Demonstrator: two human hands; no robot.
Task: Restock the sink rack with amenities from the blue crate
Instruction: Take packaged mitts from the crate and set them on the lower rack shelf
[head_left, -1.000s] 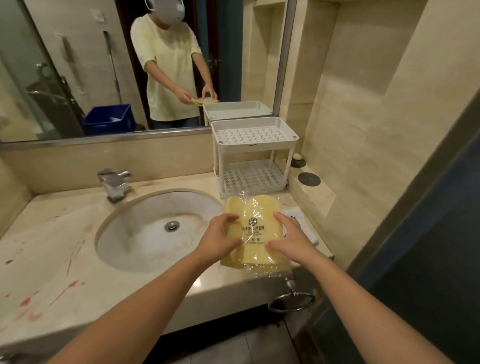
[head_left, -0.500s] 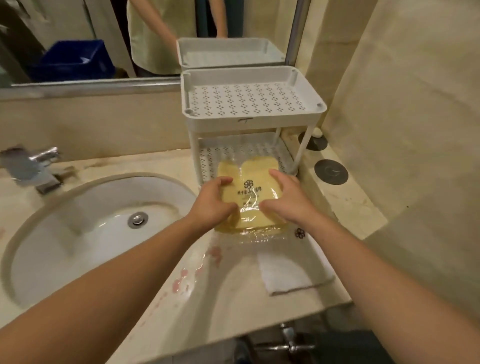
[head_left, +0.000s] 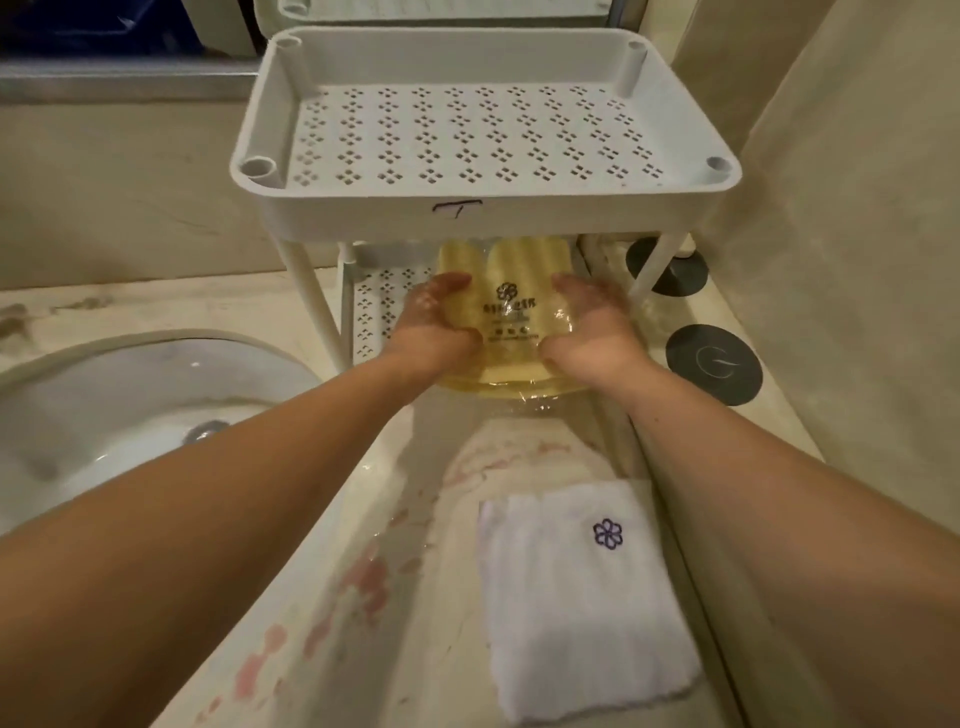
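Note:
A white two-tier plastic rack (head_left: 363, 218) stands on the counter against the back wall; its perforated top tray holds nothing. A clear-wrapped pack of yellow slippers (head_left: 511, 312) with black print lies partly under the top tray, its far end over the lower shelf (head_left: 376, 306). My left hand (head_left: 434, 325) grips the pack's left side and my right hand (head_left: 592, 332) grips its right side. The pack's near end sticks out past the rack's front. The blue crate shows only as a dark reflection in the mirror (head_left: 78, 31) at top left.
A folded white towel (head_left: 582, 597) with a purple flower logo lies on the counter near the front edge. The white sink basin (head_left: 130, 405) sits to the left. Two round dark discs (head_left: 714, 364) lie to the right of the rack, by the tiled wall.
Both hands carried the slipper pack forward from above the counter edge into the rack's lower level. My head moved closer and lower over the rack.

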